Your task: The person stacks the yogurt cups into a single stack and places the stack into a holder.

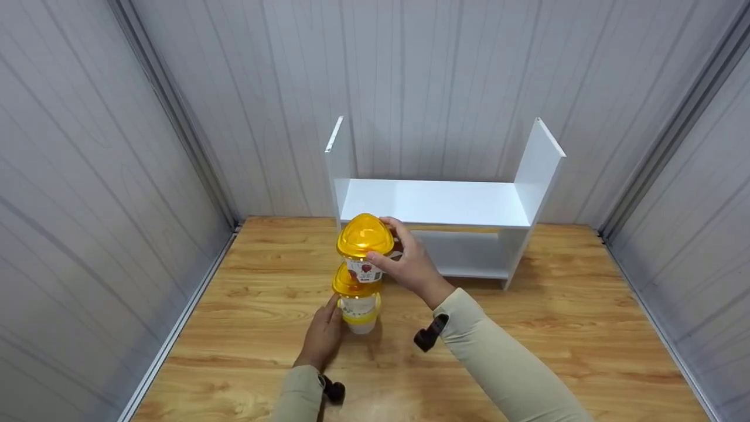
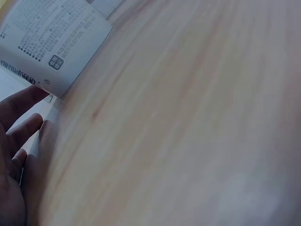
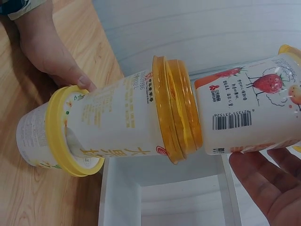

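Note:
My right hand [image 1: 416,266] holds a yogurt cup with strawberry print [image 3: 249,108] and an orange domed lid [image 1: 364,237], thumb on one side and fingers on the other. Its base sits at the orange lid [image 3: 174,108] of a second white yogurt cup [image 3: 117,115]; whether they touch I cannot tell. That second cup stands on the yellow lid [image 3: 59,132] of a third, shorter cup [image 3: 32,136], which rests on the wooden surface. Beside the lower cups is my left hand [image 1: 322,334], fingers extended and fingertips at the stack's side; in the left wrist view fingers [image 2: 21,106] reach a printed cup [image 2: 56,47].
Behind the cups stands a white two-level shelf [image 1: 436,202] with raised side panels. Wood-grain flooring [image 1: 246,328] spreads around it, bounded by pale panelled walls [image 1: 428,88] at the back and both sides.

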Demonstrator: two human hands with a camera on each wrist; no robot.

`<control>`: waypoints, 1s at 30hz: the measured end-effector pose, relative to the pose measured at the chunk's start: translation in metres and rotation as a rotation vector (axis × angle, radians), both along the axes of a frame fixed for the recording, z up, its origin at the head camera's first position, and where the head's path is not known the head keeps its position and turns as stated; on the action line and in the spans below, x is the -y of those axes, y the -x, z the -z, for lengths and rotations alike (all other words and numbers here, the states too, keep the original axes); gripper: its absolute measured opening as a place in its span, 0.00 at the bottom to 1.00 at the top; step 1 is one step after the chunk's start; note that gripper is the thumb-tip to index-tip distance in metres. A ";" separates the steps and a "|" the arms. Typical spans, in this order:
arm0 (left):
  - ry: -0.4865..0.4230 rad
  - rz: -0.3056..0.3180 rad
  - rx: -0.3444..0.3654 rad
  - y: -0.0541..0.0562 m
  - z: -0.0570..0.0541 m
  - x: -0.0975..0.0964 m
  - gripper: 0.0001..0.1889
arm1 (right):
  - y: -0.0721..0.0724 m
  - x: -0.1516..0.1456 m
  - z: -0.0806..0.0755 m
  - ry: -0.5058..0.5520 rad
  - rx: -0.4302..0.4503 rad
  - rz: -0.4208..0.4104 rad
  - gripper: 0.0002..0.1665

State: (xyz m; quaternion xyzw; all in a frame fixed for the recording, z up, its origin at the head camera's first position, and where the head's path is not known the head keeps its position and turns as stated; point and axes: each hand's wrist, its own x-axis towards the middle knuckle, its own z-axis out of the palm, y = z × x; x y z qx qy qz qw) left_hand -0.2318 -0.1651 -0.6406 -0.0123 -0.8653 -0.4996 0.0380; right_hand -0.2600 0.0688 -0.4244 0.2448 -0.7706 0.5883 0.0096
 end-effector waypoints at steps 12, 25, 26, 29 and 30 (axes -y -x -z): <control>0.000 -0.020 0.005 -0.002 0.001 0.001 0.25 | 0.000 0.010 -0.003 -0.002 0.011 -0.021 0.47; 0.033 -0.035 0.047 -0.001 0.002 0.000 0.27 | 0.000 0.017 0.000 -0.037 0.027 -0.019 0.47; 0.035 -0.035 0.049 -0.001 0.001 0.000 0.27 | 0.000 0.017 0.000 -0.038 0.029 -0.017 0.47; 0.036 -0.031 0.037 -0.001 0.000 0.001 0.27 | 0.000 0.019 0.000 -0.045 0.032 -0.018 0.47; 0.036 -0.028 0.032 -0.001 0.000 0.001 0.27 | 0.000 0.019 0.000 -0.048 0.035 -0.018 0.47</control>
